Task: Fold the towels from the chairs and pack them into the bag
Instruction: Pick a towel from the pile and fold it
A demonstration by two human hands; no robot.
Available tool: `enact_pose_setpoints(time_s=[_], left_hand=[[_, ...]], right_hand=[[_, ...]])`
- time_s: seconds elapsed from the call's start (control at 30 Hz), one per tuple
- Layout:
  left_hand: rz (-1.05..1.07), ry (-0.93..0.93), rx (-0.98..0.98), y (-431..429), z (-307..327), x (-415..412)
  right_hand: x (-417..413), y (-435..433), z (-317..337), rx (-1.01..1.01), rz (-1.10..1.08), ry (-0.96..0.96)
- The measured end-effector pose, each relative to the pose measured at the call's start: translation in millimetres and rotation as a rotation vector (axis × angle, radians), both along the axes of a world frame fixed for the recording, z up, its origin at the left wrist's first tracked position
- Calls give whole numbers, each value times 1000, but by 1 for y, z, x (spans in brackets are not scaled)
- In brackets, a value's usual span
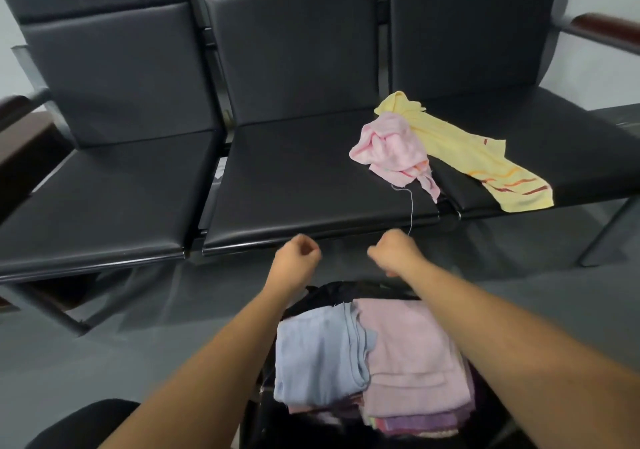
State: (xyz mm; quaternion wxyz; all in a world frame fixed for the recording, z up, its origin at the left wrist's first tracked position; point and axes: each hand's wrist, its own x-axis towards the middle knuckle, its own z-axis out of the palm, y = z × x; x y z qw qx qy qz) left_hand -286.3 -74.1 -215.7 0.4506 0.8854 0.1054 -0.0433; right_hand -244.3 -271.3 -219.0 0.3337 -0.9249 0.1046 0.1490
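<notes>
A crumpled pink towel (391, 149) lies at the right edge of the middle chair seat (304, 185). It overlaps a yellow striped towel (481, 164) spread across the right seat. A thin loose thread (411, 209) runs from the pink towel over the seat's front edge and ends close to my right hand (394, 251); whether it touches the hand I cannot tell. My left hand (298, 251) and my right hand hover side by side just in front of the middle seat, both with curled fingers and no towel in them. Below my forearms the black bag (329, 293) holds a folded light blue towel (318, 355) beside a folded pink towel (415, 355) on a stack.
Three black padded chairs stand joined in a row, with dark wooden armrests at the far left (20, 144) and far right (606, 26). The left seat (104, 199) is bare. Grey floor (104, 362) spreads under the chairs and around the bag.
</notes>
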Motion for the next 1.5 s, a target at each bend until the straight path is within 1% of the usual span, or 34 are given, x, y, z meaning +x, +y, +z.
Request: enact_pose_setpoints(time_s=[0.13, 0.23, 0.33, 0.43, 0.57, 0.63, 0.73, 0.8, 0.83, 0.9, 0.97, 1.03, 1.1, 1.17, 1.3, 1.33, 1.4, 1.5], left_hand=[[-76, -96, 33, -25, 42, 45], [-117, -114, 61, -46, 61, 78], [-161, -103, 61, -69, 68, 113], [-227, -116, 131, -92, 64, 141], [-412, -182, 233, -120, 45, 172], [-487, -161, 305, -131, 27, 183], [-456, -184, 499, -139, 2, 191], [-396, -236, 525, -141, -6, 194], [-373, -250, 527, -143, -8, 194], [-329, -257, 572, -143, -6, 194], [-278, -238, 618, -138, 1, 192], [-250, -179, 633, -128, 11, 187], [-270, -93, 636, -118, 20, 180], [-280, -39, 618, -109, 32, 171], [-275, 23, 577, -100, 65, 151], [-265, 15, 552, -99, 78, 144], [-243, -38, 437, -100, 102, 133], [-260, -212, 208, -103, 145, 115]], right_hand=[[44, -48, 44, 88, -88, -88], [66, -83, 65, 117, -180, -165], [84, -109, 77, 25, -186, -203], [107, -130, 74, -93, -175, -238], [137, -158, 64, -206, -232, -271], [148, -171, 55, -249, -251, -256], [159, -184, 40, -349, -205, -195], [162, -186, 34, -412, -201, -174], [164, -187, 34, -408, -238, -186], [163, -186, 42, -302, -370, -262], [160, -186, 58, -161, -476, -421], [152, -182, 84, -16, -502, -601], [143, -177, 115, 120, -477, -734], [131, -169, 147, 220, -409, -801], [105, -150, 200, 302, -293, -871], [97, -146, 214, 333, -289, -895], [83, -138, 238, 367, -270, -929], [57, -125, 274, 392, -196, -946]])
